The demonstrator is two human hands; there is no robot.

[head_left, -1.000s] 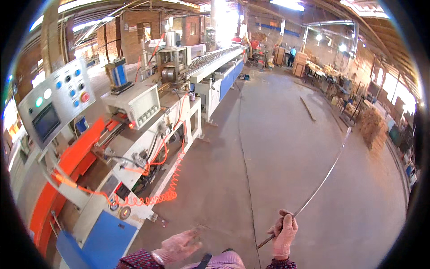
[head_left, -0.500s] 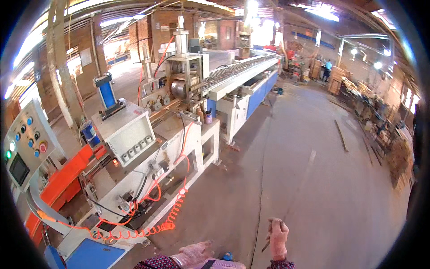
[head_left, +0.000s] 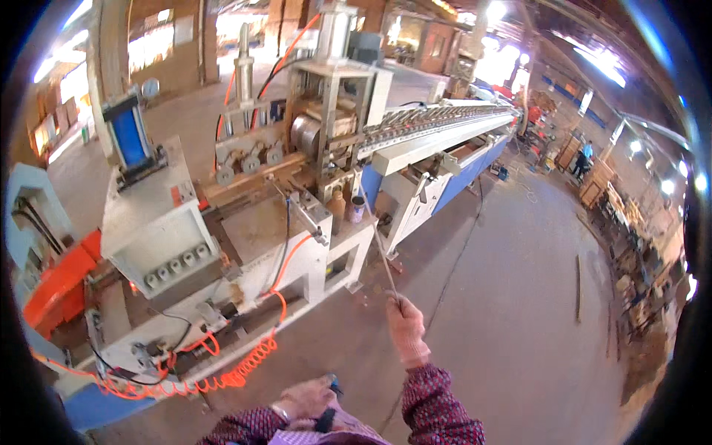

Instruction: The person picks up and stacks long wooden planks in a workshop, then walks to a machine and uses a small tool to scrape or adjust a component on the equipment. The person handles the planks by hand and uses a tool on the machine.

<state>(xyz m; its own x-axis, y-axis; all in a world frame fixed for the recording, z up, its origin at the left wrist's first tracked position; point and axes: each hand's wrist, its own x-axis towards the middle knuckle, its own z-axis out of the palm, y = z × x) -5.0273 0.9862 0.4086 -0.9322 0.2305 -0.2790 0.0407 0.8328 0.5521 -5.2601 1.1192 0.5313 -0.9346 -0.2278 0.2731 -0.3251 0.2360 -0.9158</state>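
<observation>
My right hand (head_left: 407, 331), in a pale pinkish work glove, is closed around the lower end of a thin stick (head_left: 383, 256). The stick slants up and left, its far end appearing close to a small open can (head_left: 357, 209) on the machine's ledge; whether they touch I cannot tell. Beside the can stands a brown bottle (head_left: 337, 211). My left hand (head_left: 305, 399), also gloved, lies low in front of my body with its fingers loosely extended and nothing visible in them. A small blue thing (head_left: 336, 384) shows by its fingertips, too little of it visible to name.
A white machine frame (head_left: 256, 256) with rollers and a blue cylinder (head_left: 132, 137) fills the left. A coiled orange air hose (head_left: 248, 365) hangs along its front. The long conveyor (head_left: 445, 122) runs back. Wood piles (head_left: 630, 211) line the right wall; a person (head_left: 584, 159) stands far off.
My right hand has risen and moved left, bringing the stick up toward the machine's ledge. The view has moved nearer to the machine and tilted. My left hand stays low.
</observation>
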